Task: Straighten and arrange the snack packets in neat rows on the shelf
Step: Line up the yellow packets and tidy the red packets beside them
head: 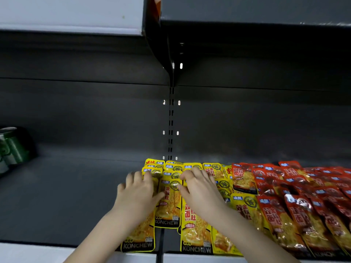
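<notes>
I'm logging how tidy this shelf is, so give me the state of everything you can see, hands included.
left hand: fingers spread, resting on the yellow packets.
right hand: fingers relaxed, resting on the yellow packets.
yellow packets: lying flat, overlapping in rough columns, some skewed.
red packets: lying flat, overlapping, rows crooked.
green cans: standing at the far left, partly cut off.
shelf: packets on its right part.
</notes>
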Motion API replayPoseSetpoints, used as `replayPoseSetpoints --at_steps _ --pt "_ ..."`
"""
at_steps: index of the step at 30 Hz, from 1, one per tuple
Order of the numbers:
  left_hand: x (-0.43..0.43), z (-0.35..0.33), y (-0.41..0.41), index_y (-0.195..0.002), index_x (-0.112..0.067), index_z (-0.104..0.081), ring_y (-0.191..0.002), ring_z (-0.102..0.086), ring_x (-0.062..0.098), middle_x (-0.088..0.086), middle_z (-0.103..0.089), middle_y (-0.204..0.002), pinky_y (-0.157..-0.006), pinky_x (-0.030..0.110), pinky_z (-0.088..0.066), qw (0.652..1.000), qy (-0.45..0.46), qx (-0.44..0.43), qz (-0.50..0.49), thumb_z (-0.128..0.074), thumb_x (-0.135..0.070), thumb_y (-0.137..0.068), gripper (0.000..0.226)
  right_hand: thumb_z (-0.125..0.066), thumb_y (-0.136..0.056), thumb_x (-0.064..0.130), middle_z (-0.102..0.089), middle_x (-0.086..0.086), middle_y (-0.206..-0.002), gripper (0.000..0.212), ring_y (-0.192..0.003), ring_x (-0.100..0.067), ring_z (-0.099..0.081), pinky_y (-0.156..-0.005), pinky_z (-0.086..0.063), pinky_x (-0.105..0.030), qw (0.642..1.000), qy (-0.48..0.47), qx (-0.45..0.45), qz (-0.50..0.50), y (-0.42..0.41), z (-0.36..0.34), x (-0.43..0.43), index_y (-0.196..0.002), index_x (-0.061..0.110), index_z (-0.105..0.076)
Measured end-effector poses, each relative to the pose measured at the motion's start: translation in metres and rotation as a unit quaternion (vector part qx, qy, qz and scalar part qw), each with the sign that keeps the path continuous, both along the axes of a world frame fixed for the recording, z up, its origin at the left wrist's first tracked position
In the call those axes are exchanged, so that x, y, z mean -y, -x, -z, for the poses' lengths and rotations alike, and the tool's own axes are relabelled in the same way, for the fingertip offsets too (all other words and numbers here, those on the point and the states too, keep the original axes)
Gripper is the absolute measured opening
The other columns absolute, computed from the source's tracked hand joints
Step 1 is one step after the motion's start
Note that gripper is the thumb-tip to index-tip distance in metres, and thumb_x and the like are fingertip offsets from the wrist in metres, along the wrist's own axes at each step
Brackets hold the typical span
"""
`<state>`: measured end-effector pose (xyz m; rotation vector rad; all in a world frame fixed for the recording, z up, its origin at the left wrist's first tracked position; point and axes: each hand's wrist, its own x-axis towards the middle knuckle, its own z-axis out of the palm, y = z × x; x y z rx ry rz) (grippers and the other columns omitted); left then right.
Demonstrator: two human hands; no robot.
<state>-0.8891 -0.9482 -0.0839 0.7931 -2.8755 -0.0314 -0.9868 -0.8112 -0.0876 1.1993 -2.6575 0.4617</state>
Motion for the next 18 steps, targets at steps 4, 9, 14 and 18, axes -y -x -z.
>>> replayPoseSetpoints --at_steps 4,9,14,18 --pt "-0.011 0.012 -0.023 -0.148 -0.015 0.008 -0.145 -0.004 0.032 0.011 -0.001 -0.157 -0.114 0.043 -0.018 0.997 -0.053 0.050 -0.028 -0.031 -0.067 -0.087 0.089 -0.037 -0.094 0.051 -0.027 0.000 -0.143 0.059 -0.134 -0.020 -0.022 -0.112 -0.019 -0.037 0.998 -0.062 0.003 -0.024 -0.020 0.010 -0.017 -0.144 0.021 -0.027" --pt "-0.013 0.026 -0.023 -0.147 -0.013 0.015 -0.144 0.004 0.037 0.018 0.011 -0.156 -0.117 0.041 -0.008 0.996 -0.072 0.053 -0.002 -0.037 -0.056 -0.092 0.087 -0.018 -0.079 0.060 -0.036 -0.007 -0.144 0.077 -0.137 -0.027 -0.031 -0.114 -0.017 -0.046 0.995 -0.091 -0.007 -0.026 -0.029 0.028 -0.018 -0.141 0.017 -0.037" --pt "-0.004 0.034 -0.021 -0.147 -0.014 0.014 -0.145 0.007 0.036 0.015 0.012 -0.156 -0.118 0.038 -0.003 0.996 -0.085 0.022 0.033 -0.038 -0.051 -0.094 0.083 -0.014 -0.078 0.057 -0.031 -0.007 -0.148 0.080 -0.141 -0.024 -0.022 -0.115 -0.005 -0.048 0.996 -0.065 -0.009 -0.054 -0.027 0.033 -0.022 -0.145 0.016 -0.030" --pt "-0.001 0.031 -0.022 -0.147 -0.021 0.014 -0.145 0.009 0.030 0.010 0.012 -0.157 -0.119 0.040 -0.006 0.994 -0.094 0.026 0.044 -0.039 -0.054 -0.092 0.083 -0.008 -0.078 0.058 -0.016 -0.004 -0.155 0.081 -0.145 -0.020 -0.005 -0.115 0.009 -0.045 0.996 -0.057 -0.016 -0.071 -0.025 0.032 -0.026 -0.149 0.018 -0.014"
